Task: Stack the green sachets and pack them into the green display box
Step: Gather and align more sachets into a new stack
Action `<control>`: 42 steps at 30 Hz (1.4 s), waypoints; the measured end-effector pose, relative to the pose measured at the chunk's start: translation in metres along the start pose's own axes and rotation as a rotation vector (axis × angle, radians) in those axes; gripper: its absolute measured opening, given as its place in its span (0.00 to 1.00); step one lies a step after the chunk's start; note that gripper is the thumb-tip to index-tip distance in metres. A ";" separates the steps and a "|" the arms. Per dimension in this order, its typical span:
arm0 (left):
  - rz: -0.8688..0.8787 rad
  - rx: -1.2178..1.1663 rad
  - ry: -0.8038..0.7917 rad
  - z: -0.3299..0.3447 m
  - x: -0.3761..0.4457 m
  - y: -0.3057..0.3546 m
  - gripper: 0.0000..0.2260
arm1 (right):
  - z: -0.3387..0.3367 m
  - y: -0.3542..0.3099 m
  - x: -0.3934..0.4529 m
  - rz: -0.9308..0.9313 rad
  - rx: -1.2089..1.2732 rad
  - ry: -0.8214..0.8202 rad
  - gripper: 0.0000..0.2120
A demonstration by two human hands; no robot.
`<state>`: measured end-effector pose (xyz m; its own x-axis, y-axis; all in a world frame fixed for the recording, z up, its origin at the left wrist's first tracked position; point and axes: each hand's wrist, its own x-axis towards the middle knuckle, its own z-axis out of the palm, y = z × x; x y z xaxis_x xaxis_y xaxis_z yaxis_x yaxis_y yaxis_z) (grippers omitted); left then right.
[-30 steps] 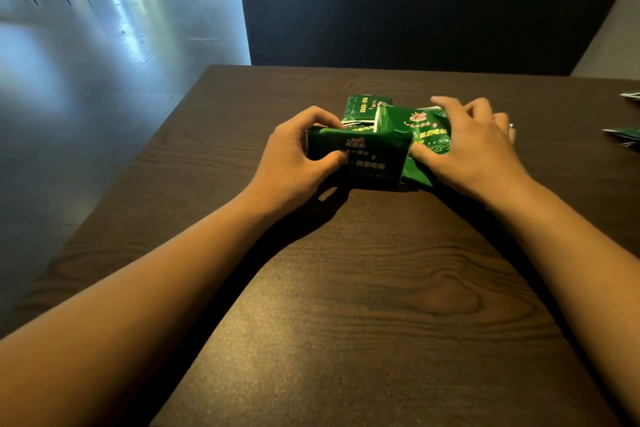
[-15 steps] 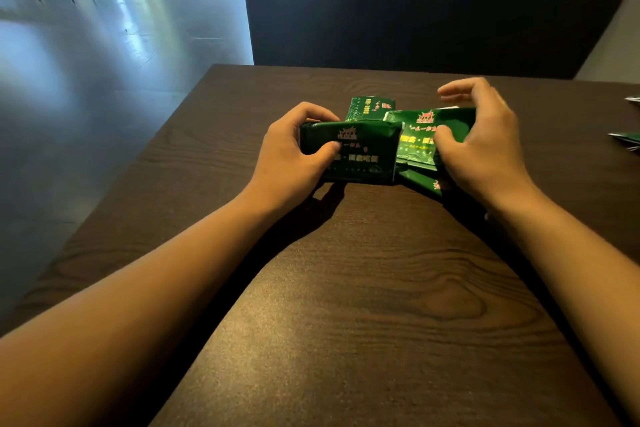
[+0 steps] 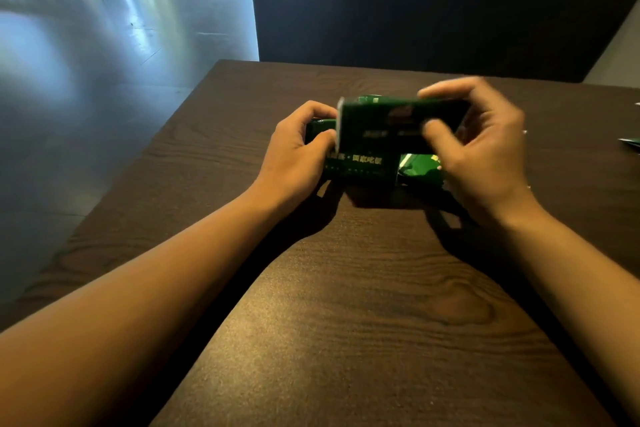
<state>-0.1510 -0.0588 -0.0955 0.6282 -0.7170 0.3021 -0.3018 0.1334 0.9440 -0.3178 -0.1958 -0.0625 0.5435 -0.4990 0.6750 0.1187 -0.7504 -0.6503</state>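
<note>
Both hands are busy at the middle of the dark wood-grain table (image 3: 346, 340); the left hand (image 3: 294, 156) has its fingers curled over the top of a green display box (image 3: 360, 163) and its thumb pressed on the near face, so the box's left end sits pinched between them, with pale lettering showing along the front; the right hand (image 3: 485, 149) holds a stack of green sachets (image 3: 391, 121) raised just above and partly in front of the box, fingers curled over the far top edge and thumb (image 3: 440, 132) pressed against the near side, the stack clamped between; its white-edged left end lies close beside the left hand's knuckles, though the blur makes it hard to say whether they touch; below the right palm a brighter green sachet (image 3: 420, 166) lies on the table just right of the box; another bit of green packet (image 3: 630, 143) peeks in at the far right edge, well apart; beyond the table stands a dark bench back (image 3: 433, 10), and a shiny grey floor (image 3: 104, 62) spreads to the left.
</note>
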 end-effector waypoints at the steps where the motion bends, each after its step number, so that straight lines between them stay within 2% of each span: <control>1: 0.012 -0.002 -0.011 0.000 -0.001 0.003 0.06 | 0.006 0.003 -0.004 -0.024 -0.069 -0.070 0.10; 5: 0.014 -0.018 -0.105 0.002 -0.003 0.009 0.15 | 0.022 0.017 -0.009 -0.127 -0.294 -0.115 0.06; 8: 0.022 -0.050 -0.149 0.002 -0.007 0.010 0.08 | 0.020 0.019 -0.004 -0.189 -0.364 -0.082 0.08; 9: 0.075 -0.008 -0.143 0.002 -0.007 0.009 0.06 | 0.019 0.019 -0.005 -0.198 -0.388 -0.078 0.09; 12: 0.215 0.101 -0.091 0.002 -0.006 0.007 0.15 | 0.020 0.018 -0.008 -0.163 -0.467 -0.109 0.20; 15: 0.287 0.103 -0.042 0.003 -0.007 0.010 0.17 | 0.019 0.017 -0.006 -0.117 -0.404 -0.208 0.29; 17: 0.332 0.098 -0.039 0.004 -0.007 0.010 0.17 | 0.018 0.019 -0.003 -0.166 -0.362 -0.269 0.26; 20: 0.342 0.148 -0.130 0.004 -0.007 0.007 0.15 | 0.018 0.021 -0.005 -0.227 -0.360 -0.318 0.20; 22: 0.310 0.160 -0.168 0.002 -0.008 0.006 0.15 | 0.023 0.020 -0.006 -0.209 -0.322 -0.294 0.18; 24: 0.311 0.138 -0.126 0.002 -0.006 0.005 0.15 | 0.024 0.022 -0.003 -0.131 -0.241 -0.181 0.18; 26: 0.325 0.130 -0.010 -0.001 -0.004 0.004 0.14 | 0.022 0.028 0.003 -0.038 -0.182 -0.045 0.19; 28: 0.325 0.125 0.151 -0.004 -0.001 0.004 0.12 | 0.016 0.038 0.010 -0.016 -0.260 0.001 0.18; 30: 0.287 0.065 0.289 -0.009 0.002 0.004 0.11 | 0.010 0.047 0.016 -0.046 -0.420 -0.072 0.20; 33: 0.199 -0.038 0.436 -0.015 0.007 0.002 0.10 | 0.017 0.047 0.022 -0.079 -0.644 -0.338 0.27; 37: 0.147 -0.067 0.443 -0.014 0.008 -0.001 0.10 | 0.034 0.046 0.016 -0.031 -0.896 -0.715 0.31; 39: 0.146 -0.052 0.427 -0.013 0.008 0.000 0.10 | 0.034 0.046 0.018 -0.010 -0.899 -0.746 0.32; 42: 0.149 -0.009 0.422 -0.014 0.008 -0.001 0.10 | 0.028 0.048 0.015 -0.040 -0.855 -0.655 0.31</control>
<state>-0.1355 -0.0555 -0.0920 0.8167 -0.3475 0.4607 -0.4060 0.2213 0.8867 -0.2805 -0.2274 -0.0937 0.9216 -0.3283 0.2070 -0.3353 -0.9421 -0.0010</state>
